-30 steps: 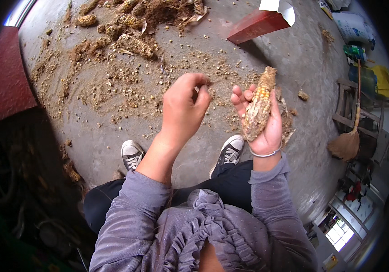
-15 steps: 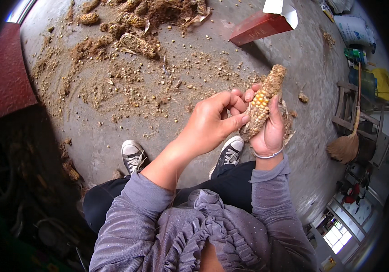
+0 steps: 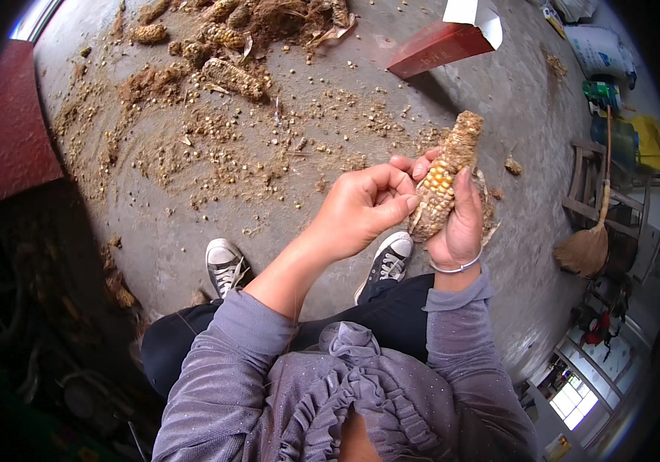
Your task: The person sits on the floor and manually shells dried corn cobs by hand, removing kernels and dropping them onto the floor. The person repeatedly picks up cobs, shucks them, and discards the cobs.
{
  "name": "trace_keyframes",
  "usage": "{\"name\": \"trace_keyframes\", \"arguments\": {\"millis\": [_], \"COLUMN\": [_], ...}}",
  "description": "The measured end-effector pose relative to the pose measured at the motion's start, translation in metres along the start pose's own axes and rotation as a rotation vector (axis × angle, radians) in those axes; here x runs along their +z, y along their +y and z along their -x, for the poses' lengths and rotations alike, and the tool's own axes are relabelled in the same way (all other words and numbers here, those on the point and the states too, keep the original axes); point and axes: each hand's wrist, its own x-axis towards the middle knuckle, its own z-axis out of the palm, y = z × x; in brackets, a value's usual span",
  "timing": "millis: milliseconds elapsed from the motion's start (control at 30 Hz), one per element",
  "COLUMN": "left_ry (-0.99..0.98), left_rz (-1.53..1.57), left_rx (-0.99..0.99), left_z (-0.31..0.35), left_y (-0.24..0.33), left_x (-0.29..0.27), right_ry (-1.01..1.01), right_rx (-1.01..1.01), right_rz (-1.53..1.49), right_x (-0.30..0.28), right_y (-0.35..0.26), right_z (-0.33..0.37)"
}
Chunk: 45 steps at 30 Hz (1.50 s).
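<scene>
My right hand (image 3: 457, 229) is wrapped round a dried ear of corn (image 3: 441, 179), its narrow end tilted up and away from me. Yellow kernels cover the middle of the ear, while its upper end is a bare, rough cob. Dry husk bits hang at its lower end, and the palm hides part of the far side. At the ear's left edge my left hand (image 3: 365, 202) is closed, thumb and forefinger pressed together close to the kernels. What lies between those fingertips, if anything, is too small to tell.
Loose kernels and chaff (image 3: 222, 150) litter the concrete floor, with a heap of cobs (image 3: 230, 77) and husks at the far left. A red box (image 3: 442, 50) stands beyond the ear. Right of me are a broom (image 3: 582, 250) and a wooden chair (image 3: 580, 185). My shoes (image 3: 226, 262) rest below.
My left thumb and forefinger have drawn closer together beside the ear. The ear has shifted very slightly; my right hand keeps its hold.
</scene>
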Motion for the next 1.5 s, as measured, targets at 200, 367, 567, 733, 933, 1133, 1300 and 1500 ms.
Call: {"name": "trace_keyframes", "arguments": {"millis": [200,367,567,733,933,1133,1300,1500], "left_ry": [0.007,0.03,0.297,0.086,0.052,0.067,0.131,0.29], "left_rz": [-0.357,-0.703,-1.287,-0.569,-0.68,-0.777,-0.658,-0.515], "left_rx": [0.171,-0.011,0.477,0.168,0.301,0.35,0.484,0.605], "left_z": [0.008,0.0,-0.003,0.0,0.004,0.002,0.0,-0.005], "left_y": [0.018,0.015,0.0,0.012,-0.001,-0.008,-0.026,-0.039], "left_x": [0.008,-0.017,-0.021,-0.001,0.016,0.015,0.015,0.023], "right_ry": [0.074,0.093,-0.012,0.051,0.051,0.043,0.142,0.181], "right_rx": [-0.024,0.019,-0.011,0.015,0.006,0.05,0.026,0.039], "right_rz": [-0.317,-0.532,-0.454,-0.346,-0.132,-0.075,-0.187,-0.191], "right_x": [-0.01,-0.012,-0.014,-0.007,0.006,0.007,0.01,0.007], "right_y": [0.001,-0.015,-0.007,0.0,0.007,0.007,0.015,0.018], "right_z": [-0.01,-0.007,-0.008,-0.008,-0.01,-0.005,-0.004,-0.001]}}
